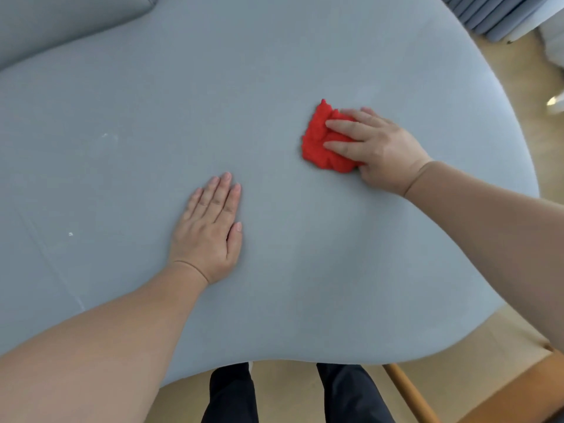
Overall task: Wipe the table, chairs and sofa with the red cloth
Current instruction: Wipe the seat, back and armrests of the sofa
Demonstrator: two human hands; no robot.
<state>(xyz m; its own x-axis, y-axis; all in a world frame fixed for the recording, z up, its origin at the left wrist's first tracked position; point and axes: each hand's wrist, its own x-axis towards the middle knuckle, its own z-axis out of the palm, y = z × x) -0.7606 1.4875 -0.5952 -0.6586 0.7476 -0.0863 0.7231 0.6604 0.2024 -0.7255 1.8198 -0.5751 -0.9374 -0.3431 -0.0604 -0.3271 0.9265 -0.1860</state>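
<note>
Red cloth (317, 146) lies under the flat-fingered right hand (378, 149); left hand (210, 230) flat on sofa (183, 87).

Left hand (210, 227) lies palm down, fingers straight and close together, thumb alongside, bare forearm running back to lower left. Right hand (375, 151) reaches further forward, palm down, fingers (345, 125) straight and slightly spread, pressing on the red cloth (317, 138); thumb low at the near edge, bare forearm coming in from the right. Legs in dark trousers show below, between the arms.
</note>
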